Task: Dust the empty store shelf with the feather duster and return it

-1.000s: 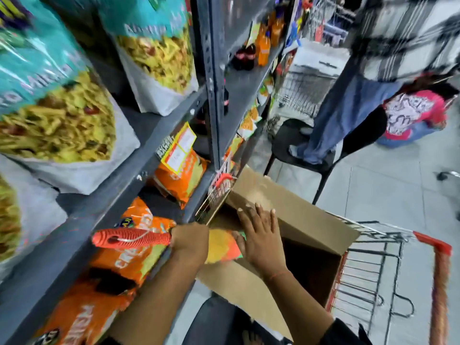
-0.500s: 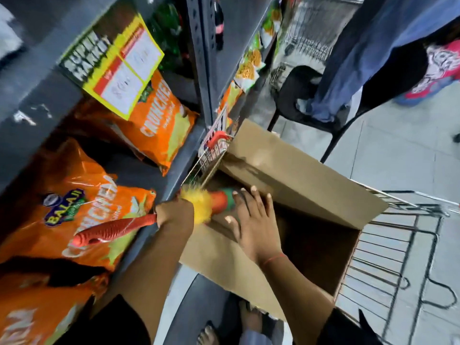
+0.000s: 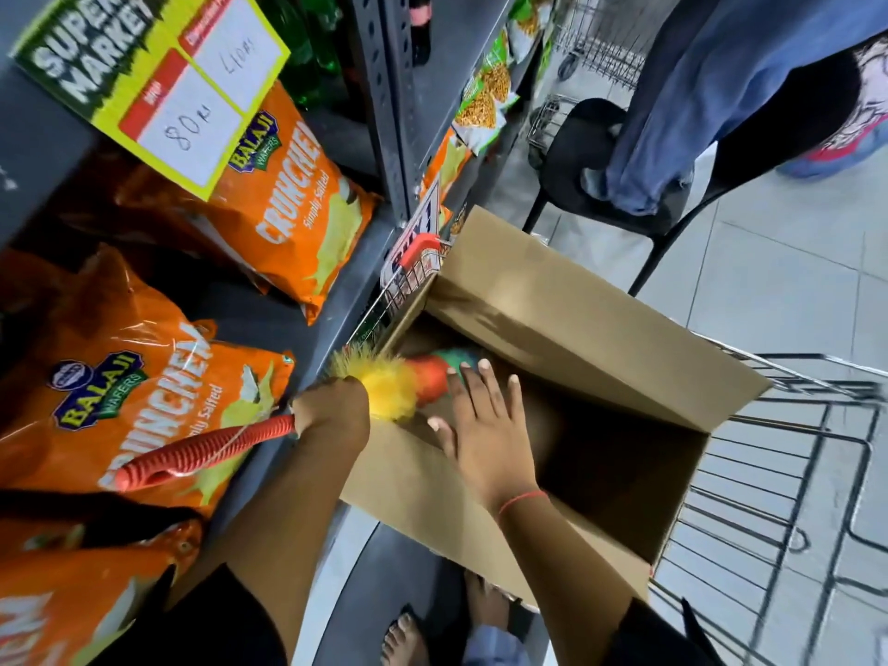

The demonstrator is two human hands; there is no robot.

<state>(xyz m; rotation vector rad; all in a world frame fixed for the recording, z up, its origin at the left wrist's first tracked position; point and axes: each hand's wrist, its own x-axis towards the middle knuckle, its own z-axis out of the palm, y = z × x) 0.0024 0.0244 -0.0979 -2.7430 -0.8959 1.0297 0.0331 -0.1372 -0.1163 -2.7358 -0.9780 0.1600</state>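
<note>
Since a moment ago, little has shifted: left hand [image 3: 331, 411] fisted around the feather duster [image 3: 384, 384], plumes inside the cardboard box [image 3: 576, 329]. Right hand [image 3: 485, 425] rests spread beside them. Light, soft; best held by its ribbed red handle [image 3: 202, 451].

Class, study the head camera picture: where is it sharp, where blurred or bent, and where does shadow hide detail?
Head view: the orange snack bags and price card read sharply; the cart wires at right smear and curve from wide-angle distortion; deep shadow hides the cardboard box interior; glare streaks the upper box flap.
</note>
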